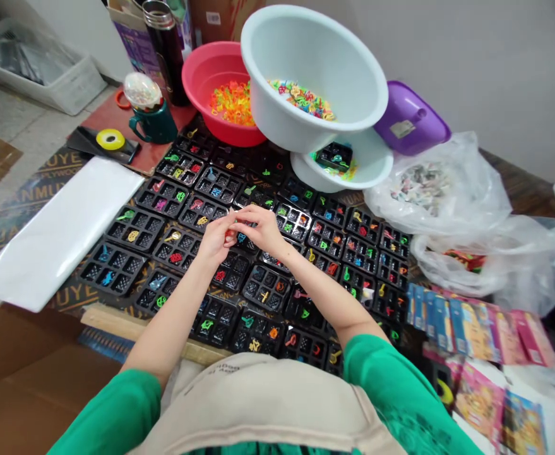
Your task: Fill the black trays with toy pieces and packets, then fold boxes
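My left hand (217, 239) is closed over the middle of the table, fingers curled round something small; a bit of orange-red shows by the fingertips. Against it, my right hand (261, 229) has its thumb and fingers pinched together, and what they hold is hidden. Below both hands lie rows of black compartment trays (137, 229). Small coloured plastic pieces sit in some compartments, among them a yellow one (133, 236), a red one (175, 258) and a blue one (107, 278).
Behind the trays stand a red basin (196, 76) and a large pale-blue basin (376, 82) of small pieces, above a smaller basin (305, 174). Plastic bags (476, 164) and printed packets (476, 325) lie right. White sheets (59, 234) and a green mug (161, 125) are left.
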{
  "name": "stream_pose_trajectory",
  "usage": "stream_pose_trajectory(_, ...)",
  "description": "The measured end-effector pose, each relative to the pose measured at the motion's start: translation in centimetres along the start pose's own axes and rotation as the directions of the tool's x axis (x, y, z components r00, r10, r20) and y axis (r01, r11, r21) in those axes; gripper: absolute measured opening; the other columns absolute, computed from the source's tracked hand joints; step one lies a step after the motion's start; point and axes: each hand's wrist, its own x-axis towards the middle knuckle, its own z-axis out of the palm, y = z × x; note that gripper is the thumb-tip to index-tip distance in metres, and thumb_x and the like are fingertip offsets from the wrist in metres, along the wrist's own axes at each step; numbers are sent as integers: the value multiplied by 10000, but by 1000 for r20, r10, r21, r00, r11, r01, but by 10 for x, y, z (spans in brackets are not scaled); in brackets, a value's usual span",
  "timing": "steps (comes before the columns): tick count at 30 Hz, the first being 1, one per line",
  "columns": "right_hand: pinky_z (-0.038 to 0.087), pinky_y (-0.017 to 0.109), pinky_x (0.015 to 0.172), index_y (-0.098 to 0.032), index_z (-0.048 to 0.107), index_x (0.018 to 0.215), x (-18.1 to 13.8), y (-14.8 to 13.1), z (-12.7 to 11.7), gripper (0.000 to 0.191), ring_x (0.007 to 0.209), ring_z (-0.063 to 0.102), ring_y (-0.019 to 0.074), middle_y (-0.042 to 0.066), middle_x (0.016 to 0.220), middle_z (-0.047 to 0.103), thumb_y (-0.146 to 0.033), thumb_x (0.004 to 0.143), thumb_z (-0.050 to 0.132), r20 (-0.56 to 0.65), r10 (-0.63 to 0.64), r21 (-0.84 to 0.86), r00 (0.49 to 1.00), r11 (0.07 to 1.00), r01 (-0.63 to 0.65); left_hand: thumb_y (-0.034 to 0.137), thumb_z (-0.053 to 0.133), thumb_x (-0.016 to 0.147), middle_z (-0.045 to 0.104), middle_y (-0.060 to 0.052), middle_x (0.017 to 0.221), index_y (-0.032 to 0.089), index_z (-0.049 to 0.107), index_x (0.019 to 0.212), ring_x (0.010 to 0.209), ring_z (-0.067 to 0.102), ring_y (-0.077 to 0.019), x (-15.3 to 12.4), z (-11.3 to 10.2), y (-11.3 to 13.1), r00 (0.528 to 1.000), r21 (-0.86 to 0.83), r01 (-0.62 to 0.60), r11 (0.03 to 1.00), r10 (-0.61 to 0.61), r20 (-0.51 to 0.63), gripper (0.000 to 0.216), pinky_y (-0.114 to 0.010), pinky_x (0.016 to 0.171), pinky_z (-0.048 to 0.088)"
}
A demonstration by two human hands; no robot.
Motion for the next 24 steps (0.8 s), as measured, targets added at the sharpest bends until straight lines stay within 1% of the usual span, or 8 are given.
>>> stream_pose_trajectory(2,518,297,740,-225,769,921,-1,5,-7,186,803,644,155,34,916,715,-387,877,690,-58,69,42,996,997,-67,498,746,814,419,65,474,113,601,688,341,301,0,-1,0,2,1000,9,11,1000,-11,16,430,-123,316,163)
stream_pose_trajectory(4,514,314,754,-227,760,941,0,16,-17,192,814,630,164,34,914,707,-393,877,689,-142,113,-13,983,993,-116,498,624,908,487,34,519,102,663,806,360,368,-18,0,-2,9,1000,-31,28,999,-28,10,411,-129,324,211)
stream_pose_trajectory(7,491,385,857,-221,756,935,-6,38,-26,146,908,600,207,54,939,693,-339,882,687,-228,101,-251,968,955,-158,281,467,988,613,-30,656,88,682,932,523,575,-67,3,-10,26,997,-137,7,991,-18,-76,295,-139,444,413)
stream_pose_trajectory(10,469,432,890,-217,759,954,-22,55,-22,124,972,571,244,83,1000,684,-285,885,682,-132,103,-448,986,881,-152,67,441,938,666,-58,753,87,669,934,708,668,-90,5,-15,42,981,-192,-98,977,62,-183,229,-150,615,510)
stream_pose_trajectory(14,444,484,906,-219,758,1015,-39,53,-13,175,1047,543,294,121,1116,662,-293,867,704,-54,113,-572,992,811,-123,28,463,942,708,-80,873,94,653,896,803,692,-90,-6,-17,46,975,-170,-160,972,129,-182,206,-145,694,529)
stream_pose_trajectory(16,441,491,933,-232,743,1091,-42,38,-11,252,1070,543,294,121,1154,649,-343,869,704,-107,76,-532,991,838,-122,80,512,955,717,-72,903,108,651,882,784,688,-82,-19,-16,38,980,-127,-142,982,122,-156,159,-130,650,520)
stream_pose_trajectory(19,470,436,946,-264,712,1177,-44,3,-5,313,1067,577,247,87,1145,650,-392,894,671,-164,30,-338,986,937,-85,171,588,951,695,-47,801,110,651,853,618,628,-50,-41,-17,18,994,-40,-38,998,33,-108,131,-100,492,443)
stream_pose_trajectory(24,508,333,787,-269,757,1040,-61,-42,18,178,820,628,166,23,921,706,-327,910,650,-43,69,-61,997,996,-72,291,765,835,538,28,601,109,625,785,419,424,-6,-75,-23,-13,999,16,53,998,-53,-1,235,-97,346,233)
